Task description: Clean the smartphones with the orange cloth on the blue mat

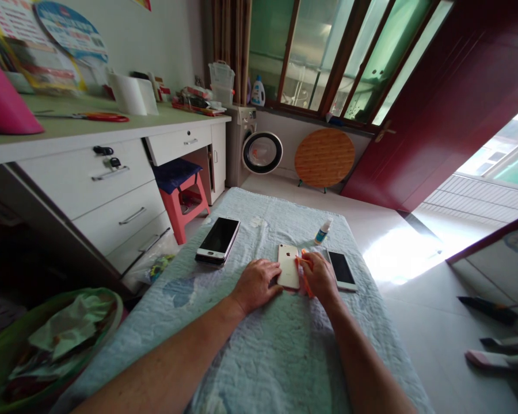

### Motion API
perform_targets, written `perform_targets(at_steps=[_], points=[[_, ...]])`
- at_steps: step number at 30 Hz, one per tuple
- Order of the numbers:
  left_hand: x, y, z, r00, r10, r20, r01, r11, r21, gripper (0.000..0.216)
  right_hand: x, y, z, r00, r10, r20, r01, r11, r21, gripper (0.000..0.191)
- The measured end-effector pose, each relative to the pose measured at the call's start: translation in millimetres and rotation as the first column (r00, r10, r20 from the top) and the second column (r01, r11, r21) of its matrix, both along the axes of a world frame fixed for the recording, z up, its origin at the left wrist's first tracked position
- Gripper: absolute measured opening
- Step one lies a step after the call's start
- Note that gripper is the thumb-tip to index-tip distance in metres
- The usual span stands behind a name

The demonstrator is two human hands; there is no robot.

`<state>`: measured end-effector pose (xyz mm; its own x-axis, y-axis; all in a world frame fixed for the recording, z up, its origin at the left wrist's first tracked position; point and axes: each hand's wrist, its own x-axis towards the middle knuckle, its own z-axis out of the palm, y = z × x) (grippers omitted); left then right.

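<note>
A pale gold smartphone [289,268] lies back up on the quilted cloth between my hands. My left hand [258,283] rests at its left edge, fingers stretched out and touching its side. An orange cloth [304,268] is pinched in my right hand [320,277], against the phone's right edge; part of it hangs below the fingers. Just right of that hand lies a white smartphone [342,270], dark screen up. A small spray bottle [323,231] with a blue label stands behind. To the left sits a stack of phones [218,240], the top one white-framed with a dark screen.
A light blue quilted cloth [259,345] covers the surface. At left are a desk with drawers [112,201], a pink stool [182,201] and a bin [112,305] of crumpled waste. A washing machine [242,123] with its door open and a round wooden tabletop [325,158] stand behind.
</note>
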<state>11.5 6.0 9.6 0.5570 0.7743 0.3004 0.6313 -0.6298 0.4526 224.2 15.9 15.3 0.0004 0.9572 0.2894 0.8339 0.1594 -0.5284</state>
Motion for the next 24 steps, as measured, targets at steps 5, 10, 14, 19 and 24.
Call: perform_targets(at_steps=[5,10,14,19,24], points=[[2,0,-1.4,1.000,0.003,0.001,-0.003,1.000,0.010,0.029,-11,10,-9.3,0.986,-0.068,0.155,0.077,0.996,-0.054,0.027],[3,0,-1.8,1.000,0.005,0.010,-0.005,1.000,0.014,0.026,-9,8,-5.6,0.978,-0.060,0.201,0.086,0.989,-0.123,0.030],[3,0,-1.5,1.000,0.003,0.004,-0.003,1.000,0.019,0.024,-3,4,0.5,0.985,-0.012,0.172,0.043,0.983,-0.179,0.028],[4,-1,-1.1,1.000,0.010,-0.011,-0.010,1.000,0.030,0.023,0,-7,7.8,0.982,0.009,0.190,0.041,0.966,-0.257,0.027],[5,-1,-1.4,1.000,0.017,-0.023,-0.016,0.999,0.035,0.019,0,-17,17.8,0.977,0.118,0.177,-0.060,0.951,-0.305,0.026]])
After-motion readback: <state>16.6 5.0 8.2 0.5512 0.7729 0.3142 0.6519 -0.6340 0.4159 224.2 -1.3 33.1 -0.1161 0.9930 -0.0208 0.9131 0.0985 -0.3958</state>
